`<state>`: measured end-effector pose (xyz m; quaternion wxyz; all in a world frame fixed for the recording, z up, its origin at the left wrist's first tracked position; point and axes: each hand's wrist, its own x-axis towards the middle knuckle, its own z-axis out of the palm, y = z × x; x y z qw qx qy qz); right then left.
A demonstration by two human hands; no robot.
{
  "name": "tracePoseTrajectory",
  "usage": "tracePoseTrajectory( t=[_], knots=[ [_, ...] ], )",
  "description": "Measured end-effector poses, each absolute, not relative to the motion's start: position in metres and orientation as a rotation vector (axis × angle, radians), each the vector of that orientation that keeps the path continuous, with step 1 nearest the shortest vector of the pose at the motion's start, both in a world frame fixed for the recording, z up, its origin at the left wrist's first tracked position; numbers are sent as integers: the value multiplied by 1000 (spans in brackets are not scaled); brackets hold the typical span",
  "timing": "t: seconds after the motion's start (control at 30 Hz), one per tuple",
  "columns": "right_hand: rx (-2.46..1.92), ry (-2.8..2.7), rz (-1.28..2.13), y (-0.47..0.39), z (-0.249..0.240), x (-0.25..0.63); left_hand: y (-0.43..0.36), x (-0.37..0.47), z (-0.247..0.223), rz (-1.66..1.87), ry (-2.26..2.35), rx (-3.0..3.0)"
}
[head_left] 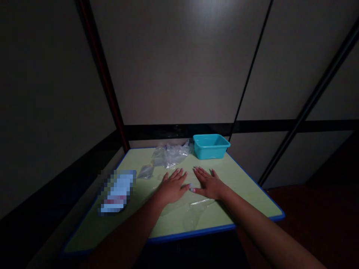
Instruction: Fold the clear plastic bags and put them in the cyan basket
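Note:
My left hand (pixel 173 186) lies palm down near the middle of the green table, fingers spread. Beside it, my right hand (pixel 209 185) also rests flat, fingers stretched out and the thumb pointing toward the left thumb. Under and in front of both hands is a thin clear plastic sheet or bag (pixel 193 216), hard to make out against the tabletop. Neither hand grips anything. Beyond the left hand sit a small clear plastic packet (pixel 146 172) and a crumpled heap of clear plastic bags (pixel 171 154).
A turquoise plastic basin (pixel 211 147) stands at the table's back right. On the left lies a pixelated blue-white item (pixel 119 191), its kind hidden. The table (pixel 246 198) has a blue edge. Panelled walls (pixel 179 74) rise behind it and to the left.

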<state>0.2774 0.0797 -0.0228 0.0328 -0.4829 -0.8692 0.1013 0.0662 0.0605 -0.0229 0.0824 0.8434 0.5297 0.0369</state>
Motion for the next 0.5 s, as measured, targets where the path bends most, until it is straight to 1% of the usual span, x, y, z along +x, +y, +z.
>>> tracePoseTrajectory(
  t=[0.5],
  knots=[
    [-1556, -2698, 298, 75, -14, 277, 80, 32, -20, 85, 1787, 2355]
  ],
)
